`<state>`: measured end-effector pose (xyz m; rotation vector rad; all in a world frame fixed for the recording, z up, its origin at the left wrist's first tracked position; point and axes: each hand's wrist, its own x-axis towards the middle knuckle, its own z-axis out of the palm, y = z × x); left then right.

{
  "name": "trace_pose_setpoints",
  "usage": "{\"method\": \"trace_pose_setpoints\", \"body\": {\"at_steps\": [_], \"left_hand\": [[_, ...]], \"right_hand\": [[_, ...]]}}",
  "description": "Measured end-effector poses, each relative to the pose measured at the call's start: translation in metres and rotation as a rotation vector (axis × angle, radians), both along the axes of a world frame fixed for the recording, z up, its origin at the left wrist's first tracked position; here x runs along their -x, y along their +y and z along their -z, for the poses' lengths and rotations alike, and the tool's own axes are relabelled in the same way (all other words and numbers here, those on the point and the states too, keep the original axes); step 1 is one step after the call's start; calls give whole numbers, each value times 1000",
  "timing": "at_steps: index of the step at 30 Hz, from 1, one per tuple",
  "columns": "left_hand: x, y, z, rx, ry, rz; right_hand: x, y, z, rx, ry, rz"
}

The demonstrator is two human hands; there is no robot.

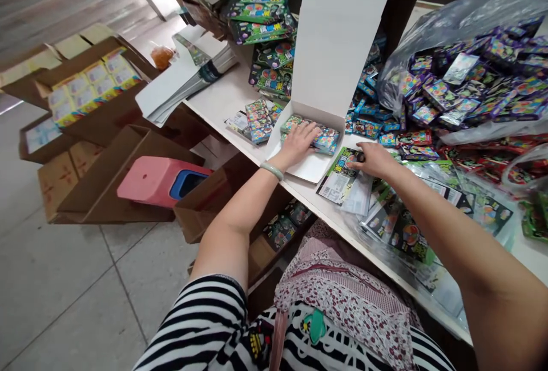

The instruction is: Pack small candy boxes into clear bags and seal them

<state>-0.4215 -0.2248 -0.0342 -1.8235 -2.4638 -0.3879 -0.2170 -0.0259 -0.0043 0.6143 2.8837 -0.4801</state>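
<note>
My left hand (299,141), with a pale bangle at the wrist, lies with fingers stretched out over a row of small colourful candy boxes (327,138). Those sit inside a white carton (308,171) whose tall lid (342,28) stands upright behind. Just right of the carton, my right hand (372,158) has its fingers bent at the edge of a flat black-and-green printed packet (338,180), seemingly pinching it. More flat printed packets (406,222) in clear plastic lie under my right forearm. Left of the carton are a few loose candy boxes (259,120).
A big clear bag (394,80) of purple candy boxes (466,80) fills the table's right. Printed packs (272,63) are stacked behind the carton, beside folded white cartons (192,77). On the floor stand open cardboard boxes (107,182) and a pink stool (149,180).
</note>
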Motion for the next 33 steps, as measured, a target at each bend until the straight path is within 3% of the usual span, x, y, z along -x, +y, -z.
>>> {"method": "trace_pose_setpoints", "body": {"at_steps": [4, 8, 10, 14, 16, 21, 27, 33], "left_hand": [[33, -9, -7, 78, 24, 88], [37, -12, -4, 23, 32, 150], [30, -15, 0, -9, 46, 73], [19, -22, 3, -44, 105, -242], [18, -24, 3, -3, 95, -306], [20, -26, 3, 78, 72, -176], [17, -22, 4, 65, 88, -136], [20, -18, -1, 1, 67, -114]], "right_hand": [[18, 0, -2, -120, -165, 17], [27, 8, -3, -193, -202, 12], [30, 17, -1, -188, -201, 10], [32, 35, 6, -86, -144, 64], [30, 39, 8, -32, -113, 115], [25, 42, 10, -21, -92, 142], [27, 40, 13, -10, -127, 117], [35, 19, 3, -141, -150, 98]]}}
